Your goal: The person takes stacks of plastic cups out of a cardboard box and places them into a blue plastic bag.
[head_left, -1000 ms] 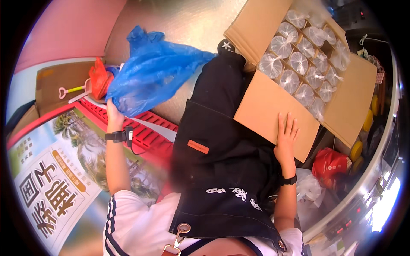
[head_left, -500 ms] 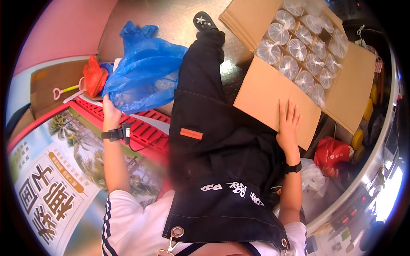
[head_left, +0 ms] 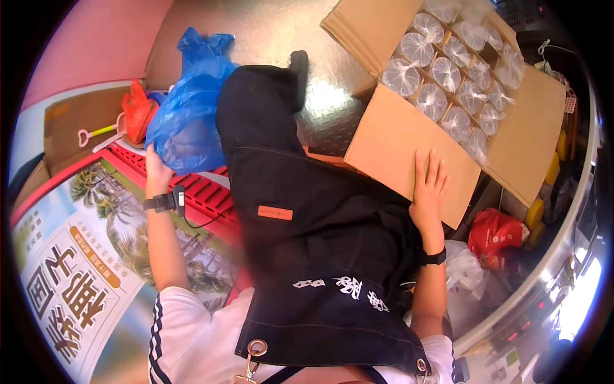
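Note:
My left hand is closed on the near left edge of a blue plastic bag; the fingertips are partly hidden by it. The bag is crumpled and see-through in places, with its top bunched upward. My right hand lies flat, fingers stretched out, on the near flap of an opened cardboard box. Inside the box stand several rows of clear plastic-wrapped round items, which look like stacked cups in sleeves. My bent leg in black trousers comes between the bag and the box.
A red slatted crate and a printed poster board lie at the left. Behind them are a red plastic bag and a toy-like handle. At the right sit a red package and a white plastic bag, beside a metal counter edge.
My leg has bent and swung left, its foot drawn back, and it now covers part of the blue bag's right side. The left hand has shifted slightly left; the right stays on the flap.

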Tool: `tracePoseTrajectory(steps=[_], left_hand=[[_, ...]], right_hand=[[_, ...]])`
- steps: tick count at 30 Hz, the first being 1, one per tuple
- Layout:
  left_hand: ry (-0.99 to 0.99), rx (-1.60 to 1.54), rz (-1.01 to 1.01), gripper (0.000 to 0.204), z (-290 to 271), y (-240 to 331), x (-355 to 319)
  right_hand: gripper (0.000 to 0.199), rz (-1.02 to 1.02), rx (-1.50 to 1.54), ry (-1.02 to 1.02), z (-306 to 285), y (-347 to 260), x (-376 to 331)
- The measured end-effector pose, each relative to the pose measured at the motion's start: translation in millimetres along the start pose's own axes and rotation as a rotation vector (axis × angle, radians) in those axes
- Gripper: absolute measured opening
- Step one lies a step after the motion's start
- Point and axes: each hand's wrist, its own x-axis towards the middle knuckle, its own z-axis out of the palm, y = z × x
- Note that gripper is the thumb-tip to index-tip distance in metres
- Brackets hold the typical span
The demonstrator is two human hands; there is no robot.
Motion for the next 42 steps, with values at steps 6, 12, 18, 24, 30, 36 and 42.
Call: tracePoseTrajectory(steps=[6, 12, 18, 24, 30, 36, 42], left_hand=[[0.087, 0.01, -0.03, 0.041, -18, -6, 1], [0.075, -0.012, -0.056, 0.042, -6, -10, -15], [0.091, 0.001, -0.065, 0.042, -20, -13, -11], [0.032, -0.036, -0.085, 0.037, -16, -16, -10], [-0.034, 0.017, 0.058, 0.036, 13, 4, -25], [-0.012, 0.134, 0.398, 0.031, 65, 90, -21], [-0.336, 0.017, 0.527, 0.026, 113, 228, -60]], right_hand=[[0.098, 0.004, 0.039, -0.01, -3, 0, -3], [0.097, 0.007, 0.038, -0.001, -1, 3, -4], [0.097, -0.003, 0.036, 0.009, 1, 1, -4], [0.098, -0.002, 0.009, 0.021, 3, 4, -6], [0.099, -0.039, 0.022, 0.035, 14, 16, -7], [0.078, -0.248, 0.424, -0.164, -16, 80, 12], [0.044, -0.05, 0.499, 0.35, -48, 157, 84]])
